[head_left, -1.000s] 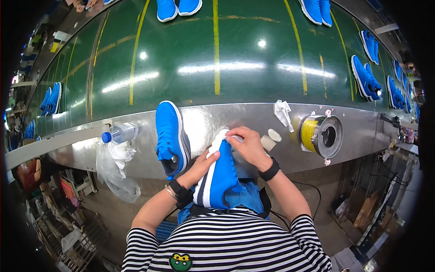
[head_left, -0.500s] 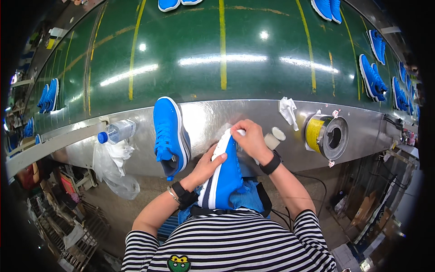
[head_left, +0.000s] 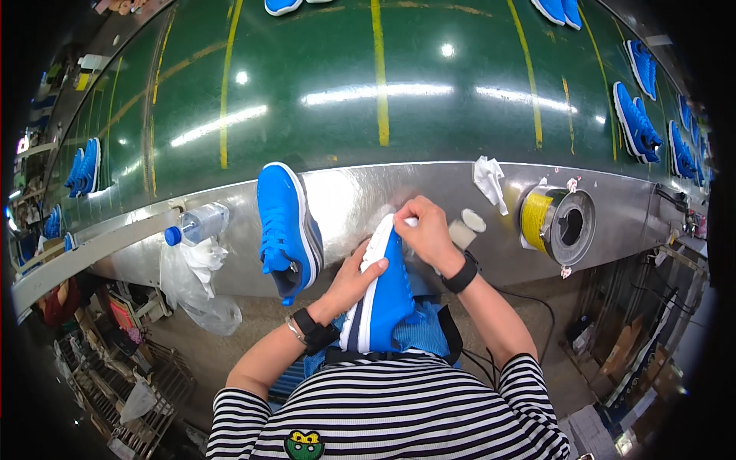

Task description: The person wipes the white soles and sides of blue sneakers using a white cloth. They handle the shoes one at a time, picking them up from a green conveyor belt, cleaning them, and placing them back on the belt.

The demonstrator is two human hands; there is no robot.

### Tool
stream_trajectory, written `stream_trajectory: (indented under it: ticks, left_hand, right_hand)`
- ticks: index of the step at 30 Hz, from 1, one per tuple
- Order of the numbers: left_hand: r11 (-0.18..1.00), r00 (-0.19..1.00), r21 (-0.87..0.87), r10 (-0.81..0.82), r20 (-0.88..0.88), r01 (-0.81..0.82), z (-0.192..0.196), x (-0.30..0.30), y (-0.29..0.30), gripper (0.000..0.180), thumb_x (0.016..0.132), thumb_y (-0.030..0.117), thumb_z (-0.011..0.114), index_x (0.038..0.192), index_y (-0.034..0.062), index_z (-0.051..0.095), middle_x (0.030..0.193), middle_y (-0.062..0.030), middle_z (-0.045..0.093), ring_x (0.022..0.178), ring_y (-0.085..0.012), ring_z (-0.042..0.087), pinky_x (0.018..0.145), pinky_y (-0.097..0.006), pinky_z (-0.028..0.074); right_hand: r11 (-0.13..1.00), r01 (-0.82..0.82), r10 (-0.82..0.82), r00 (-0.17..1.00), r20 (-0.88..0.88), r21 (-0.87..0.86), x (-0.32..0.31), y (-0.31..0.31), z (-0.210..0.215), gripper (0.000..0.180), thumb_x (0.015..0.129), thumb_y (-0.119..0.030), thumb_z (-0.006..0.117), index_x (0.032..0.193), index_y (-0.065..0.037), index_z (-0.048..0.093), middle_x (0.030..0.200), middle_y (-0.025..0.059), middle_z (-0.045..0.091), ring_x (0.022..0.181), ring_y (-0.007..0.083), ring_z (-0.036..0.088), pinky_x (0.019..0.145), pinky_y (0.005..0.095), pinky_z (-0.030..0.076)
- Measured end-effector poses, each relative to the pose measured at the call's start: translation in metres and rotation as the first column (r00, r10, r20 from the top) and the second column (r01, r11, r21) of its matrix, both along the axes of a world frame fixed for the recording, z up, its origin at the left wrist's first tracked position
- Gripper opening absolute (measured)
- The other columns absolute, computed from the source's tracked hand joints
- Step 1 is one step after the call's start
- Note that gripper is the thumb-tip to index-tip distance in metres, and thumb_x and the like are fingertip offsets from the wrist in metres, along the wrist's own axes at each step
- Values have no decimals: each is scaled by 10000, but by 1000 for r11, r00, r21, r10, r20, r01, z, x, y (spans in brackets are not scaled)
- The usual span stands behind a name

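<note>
A blue sneaker (head_left: 392,295) with a white sole lies on its side near my lap, its toe pointing toward the metal ledge. My left hand (head_left: 351,284) is wrapped around its sole edge, with the thumb on the sole's sidewall. Fingers of my right hand (head_left: 428,239) pinch a small white wad (head_left: 412,221) against the toe; its material is hard to make out. To the left, a second blue sneaker (head_left: 280,218) rests upright on the ledge, its toe pointing away from me.
Beyond the metal ledge (head_left: 349,184) runs a green conveyor belt (head_left: 307,69) carrying several blue sneakers (head_left: 635,123). A plastic bottle (head_left: 201,222) and a clear bag (head_left: 188,287) are at left. At right are a crumpled white cloth (head_left: 488,182), a small open pot (head_left: 463,233) and a round tin (head_left: 558,222).
My right fingers, still pinching the white wad, have shifted slightly along the toe edge. My left hand keeps its hold on the sneaker. The whole view has tilted a little.
</note>
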State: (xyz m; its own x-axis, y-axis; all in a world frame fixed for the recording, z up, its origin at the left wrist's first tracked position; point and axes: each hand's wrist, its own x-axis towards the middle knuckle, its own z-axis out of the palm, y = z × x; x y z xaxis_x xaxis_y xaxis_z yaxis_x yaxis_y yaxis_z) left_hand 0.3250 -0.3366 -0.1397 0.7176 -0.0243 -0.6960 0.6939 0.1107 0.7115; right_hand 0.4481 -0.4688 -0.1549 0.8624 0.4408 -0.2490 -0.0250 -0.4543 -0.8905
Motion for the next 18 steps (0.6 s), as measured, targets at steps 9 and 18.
stream_trajectory:
  ticks: [9,18]
  left_hand:
    - [990,994,140,-40,98,26,-4,-3,-4,618,828,348,548,1278,-18,338,1049,-187,571,975,-235,549,846,-312,417]
    - [996,995,82,-30,96,22,-1,-1,-1,606,833,350,547,1291,13,339,1136,-170,528,1035,-212,510,872,-299,395]
  right_hand:
    - [1000,1,-2,999,48,30,-11,0,5,75,684,-56,596,649,-5,553,678,144,514,646,304,535,591,362,424]
    - [997,-24,24,1000,-4,76,-23,-1,20,67,693,-58,602,670,-7,566,675,133,510,662,287,540,606,355,423]
